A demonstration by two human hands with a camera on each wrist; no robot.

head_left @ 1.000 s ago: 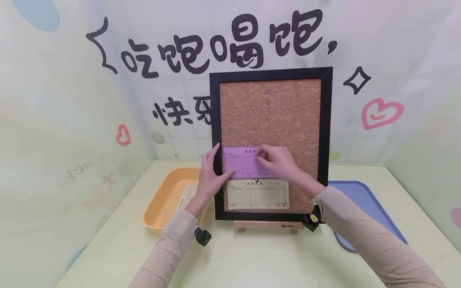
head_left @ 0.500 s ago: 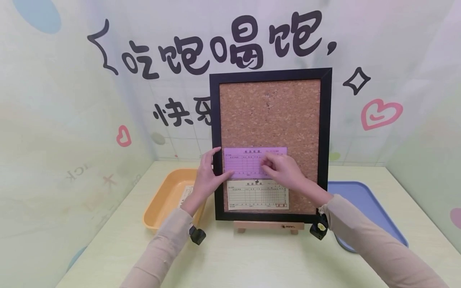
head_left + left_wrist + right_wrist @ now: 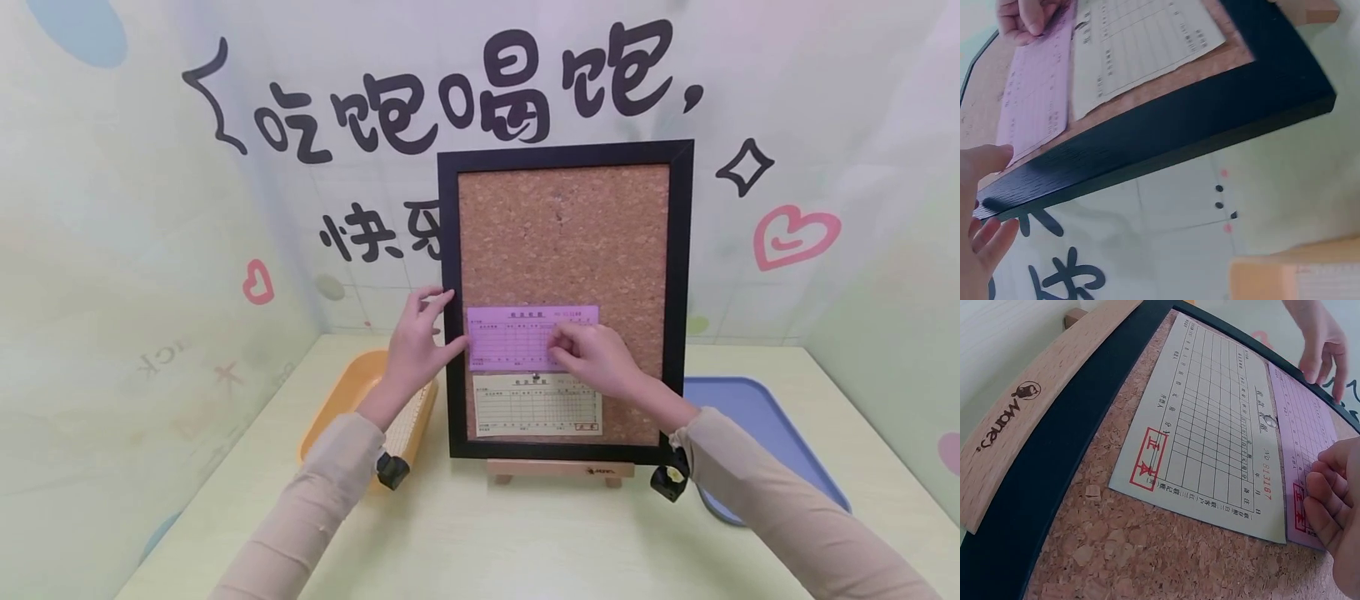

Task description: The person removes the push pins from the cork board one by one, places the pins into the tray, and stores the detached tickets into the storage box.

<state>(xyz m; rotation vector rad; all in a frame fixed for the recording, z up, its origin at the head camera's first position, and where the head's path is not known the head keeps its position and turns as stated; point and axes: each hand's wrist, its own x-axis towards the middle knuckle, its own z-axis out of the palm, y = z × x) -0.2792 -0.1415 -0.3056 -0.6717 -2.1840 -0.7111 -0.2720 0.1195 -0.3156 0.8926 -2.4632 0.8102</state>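
A pink receipt slip [image 3: 502, 337] lies flat on the lower part of a black-framed cork board [image 3: 562, 233]. Just below it hangs a cream receipt slip [image 3: 510, 408] with a small metal pin at its top edge. My left hand [image 3: 411, 342] is at the board's left edge, thumb by the pink slip's left side and fingers loosely spread by the frame. The right hand [image 3: 596, 354] has curled fingers, thumb and fingertips together against the right half of the pink slip. Whether anything is pinched there is hidden, in the right wrist view too.
The board stands on a small wooden easel [image 3: 558, 469]. Behind the left arm is an orange tray [image 3: 341, 392] with printed slips in it. A blue tray [image 3: 757, 433] lies at the right. A patterned wall with large lettering rises behind.
My right hand has shifted right and slightly down from the pink slip's upper middle. The left hand has drawn back left, its thumb coming off the slip's lower left corner. The slip stays in place.
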